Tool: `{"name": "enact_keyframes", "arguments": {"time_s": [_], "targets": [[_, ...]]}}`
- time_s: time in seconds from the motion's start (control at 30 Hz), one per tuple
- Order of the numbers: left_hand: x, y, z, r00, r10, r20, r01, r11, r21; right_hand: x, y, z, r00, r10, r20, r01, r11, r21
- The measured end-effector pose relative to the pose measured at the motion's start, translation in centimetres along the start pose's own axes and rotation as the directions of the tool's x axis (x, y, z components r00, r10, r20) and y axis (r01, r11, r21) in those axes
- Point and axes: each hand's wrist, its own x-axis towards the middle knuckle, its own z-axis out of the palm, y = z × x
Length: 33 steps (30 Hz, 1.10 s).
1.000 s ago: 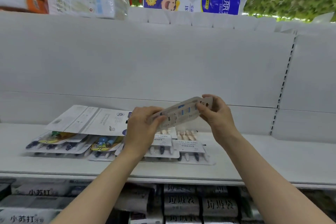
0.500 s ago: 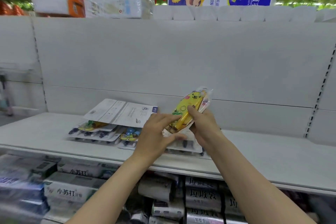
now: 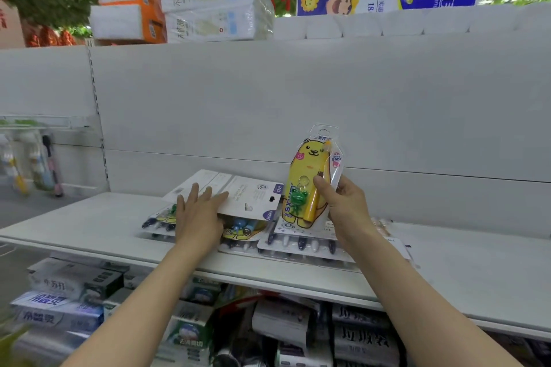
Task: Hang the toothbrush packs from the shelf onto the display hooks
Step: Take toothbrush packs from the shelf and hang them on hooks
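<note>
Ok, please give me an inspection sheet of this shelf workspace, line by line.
Surface: white shelf, carrying the packs.
Job's things: yellow bear toothbrush pack held upright; pile of toothbrush packs lying flat; white card pack on top.
Clutter: nothing seen.
Grippers: left hand with straight fingers on the white card pack; right hand grips the yellow bear toothbrush pack.
Cables: nothing seen.
Surroundings: tissue packs above; hanging toothbrushes far left, blurred; boxed goods below.
</note>
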Motion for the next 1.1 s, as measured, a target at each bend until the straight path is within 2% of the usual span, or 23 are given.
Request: {"name": "enact_keyframes", "arguments": {"time_s": [0.1, 0.23, 0.3, 0.4, 0.53, 0.6, 0.7, 0.83, 0.9, 1.1], "targets": [[0.8, -0.6, 0.5, 0.997, 0.006, -0.073, -0.009, 0.999, -0.035, 0.2, 0.0, 0.0, 1.0, -0.004, 0.001, 0.004, 1.0, -0.004], [1.5, -0.5, -0.4, 0.957, 0.032, -0.288, -0.084, 0.981, -0.173, 0.5, -0.7, -0.5, 1.0, -0.027, -0.005, 0.027, 1.0, 0.004], [1.3, 0.4, -2.5, 0.918, -0.026, -0.395, -0.113, 0.939, -0.324, 0.5, -1.6, -0.8, 0.998, -0.06, -0.026, 0.061, 0.998, 0.03], [0.4, 1.8, -6.2, 0.886, -0.168, -0.431, -0.108, 0.831, -0.546, 0.1, -3.0, -1.3, 0.991, -0.119, -0.053, 0.122, 0.991, 0.056], [-1.7, 2.5, -9.4, 0.871, -0.342, -0.352, -0.06, 0.637, -0.768, -1.7, -3.2, -1.1, 0.99, -0.126, -0.056, 0.132, 0.983, 0.126], [-3.2, 2.4, -10.0, 0.88, -0.386, -0.277, -0.036, 0.527, -0.849, -3.0, -2.9, -0.8, 0.99, -0.128, -0.05, 0.134, 0.979, 0.151], [-6.0, 2.5, -10.2, 0.885, -0.444, -0.138, 0.026, 0.344, -0.939, -4.8, -2.2, -0.3, 0.991, -0.127, -0.05, 0.134, 0.976, 0.172], [-9.9, 2.5, -10.3, 0.843, -0.537, 0.008, 0.101, 0.144, -0.984, -6.9, -1.8, 1.1, 0.995, -0.096, -0.03, 0.1, 0.974, 0.204], [-11.9, 1.9, -10.4, 0.816, -0.577, 0.03, 0.108, 0.101, -0.989, -7.9, -1.6, 1.8, 0.996, -0.09, -0.009, 0.09, 0.97, 0.227], [-18.3, -2.3, -11.7, 0.746, -0.663, 0.06, 0.153, 0.083, -0.985, -12.2, 0.1, 4.9, 0.999, -0.021, 0.024, 0.013, 0.953, 0.302]]}}
